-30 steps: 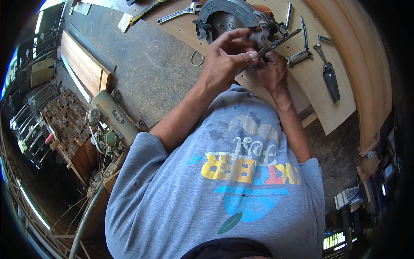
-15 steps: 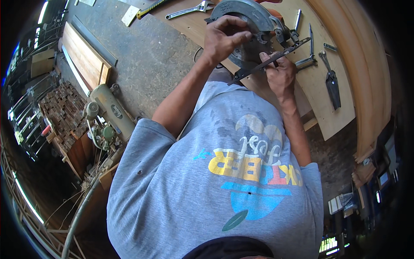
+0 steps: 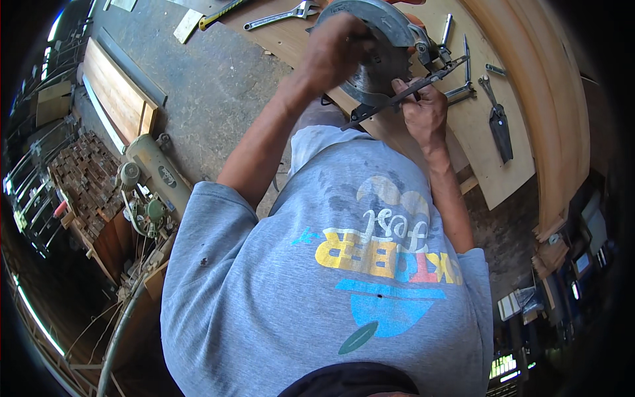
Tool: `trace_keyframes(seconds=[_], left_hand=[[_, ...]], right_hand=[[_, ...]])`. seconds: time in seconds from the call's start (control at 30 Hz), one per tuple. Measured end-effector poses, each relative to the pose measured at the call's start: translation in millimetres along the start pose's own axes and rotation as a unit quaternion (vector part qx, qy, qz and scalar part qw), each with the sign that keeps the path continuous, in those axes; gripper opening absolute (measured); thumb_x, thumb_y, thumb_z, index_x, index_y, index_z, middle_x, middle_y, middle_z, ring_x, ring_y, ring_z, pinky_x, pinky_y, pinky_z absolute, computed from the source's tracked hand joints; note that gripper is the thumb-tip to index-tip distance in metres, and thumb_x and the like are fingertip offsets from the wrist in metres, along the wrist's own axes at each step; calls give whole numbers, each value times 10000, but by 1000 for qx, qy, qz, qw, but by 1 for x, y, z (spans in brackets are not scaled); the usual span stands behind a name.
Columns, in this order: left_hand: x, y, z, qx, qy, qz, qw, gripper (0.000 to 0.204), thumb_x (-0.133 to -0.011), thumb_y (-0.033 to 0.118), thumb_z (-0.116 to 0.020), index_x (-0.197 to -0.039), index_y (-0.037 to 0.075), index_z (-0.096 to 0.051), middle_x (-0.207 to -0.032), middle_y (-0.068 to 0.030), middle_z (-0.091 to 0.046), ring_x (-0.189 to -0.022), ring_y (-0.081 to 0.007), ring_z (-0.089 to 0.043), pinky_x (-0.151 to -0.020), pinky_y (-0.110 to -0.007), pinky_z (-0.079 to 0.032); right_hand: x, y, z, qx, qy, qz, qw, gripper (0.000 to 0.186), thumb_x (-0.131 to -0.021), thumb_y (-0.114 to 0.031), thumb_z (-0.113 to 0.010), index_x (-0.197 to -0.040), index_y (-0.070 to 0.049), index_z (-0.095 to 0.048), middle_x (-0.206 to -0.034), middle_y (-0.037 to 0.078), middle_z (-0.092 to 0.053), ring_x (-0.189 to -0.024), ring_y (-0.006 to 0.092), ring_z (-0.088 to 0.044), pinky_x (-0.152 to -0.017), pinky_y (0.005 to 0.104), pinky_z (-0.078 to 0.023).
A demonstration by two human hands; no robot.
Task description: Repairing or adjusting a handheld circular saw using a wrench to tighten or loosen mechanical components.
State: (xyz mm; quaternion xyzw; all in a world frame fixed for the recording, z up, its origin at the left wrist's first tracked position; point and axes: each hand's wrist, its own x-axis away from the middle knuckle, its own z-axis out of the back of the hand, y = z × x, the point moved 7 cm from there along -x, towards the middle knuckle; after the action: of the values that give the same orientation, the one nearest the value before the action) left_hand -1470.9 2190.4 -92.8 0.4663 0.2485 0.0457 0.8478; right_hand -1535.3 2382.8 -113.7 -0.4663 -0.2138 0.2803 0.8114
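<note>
1. My left hand [image 3: 336, 49] gripped the circular saw [image 3: 380, 56] lying on the plywood board [image 3: 476, 126].
2. My right hand [image 3: 423, 112] clutched a long metal tool [image 3: 407, 92] against the saw's lower edge.

Crowded board at the top of the frame, open floor to its left

We see our left hand [image 3: 334, 49] and right hand [image 3: 423, 112] closed on the round grey metal circular saw [image 3: 377, 46], which fills the upper centre of the pale plywood board [image 3: 476, 126]. To its right lie a dark flat trowel-shaped tool [image 3: 501, 129] and small steel wrenches [image 3: 463, 66]; a silver adjustable spanner [image 3: 281, 14] lies upper left. Bare board shows lower right of the saw, and grey concrete floor [image 3: 211, 86] lies open at left.
</note>
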Motion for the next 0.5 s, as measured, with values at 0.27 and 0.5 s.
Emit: trace_keyframes(seconds=[0.27, 0.5], left_hand=[[-10, -7, 49, 201, 131, 225, 944, 271, -806, -114, -622, -1018, 53, -634, -891, -28, -631, -758, -138, -574, -681, -264, -469], [-41, 21, 22, 170, -97, 107, 975, 255, -812, -125, -595, -991, 54, -615, -876, -20, -618, -750, -134, -561, -675, -260, -462]], right_hand=[[-2, 1, 1, -3, -2, -10, 1000, 189, -888, -151, -725, -761, -27, -660, -614, 37, -640, -488, 147, -483, -474, 316, -374], [-3, -3, 2, 27, -24, -41, 999, 178, -888, -172, -726, -803, -22, -682, -657, 50, -691, -489, 144, -524, -467, 320, -382]])
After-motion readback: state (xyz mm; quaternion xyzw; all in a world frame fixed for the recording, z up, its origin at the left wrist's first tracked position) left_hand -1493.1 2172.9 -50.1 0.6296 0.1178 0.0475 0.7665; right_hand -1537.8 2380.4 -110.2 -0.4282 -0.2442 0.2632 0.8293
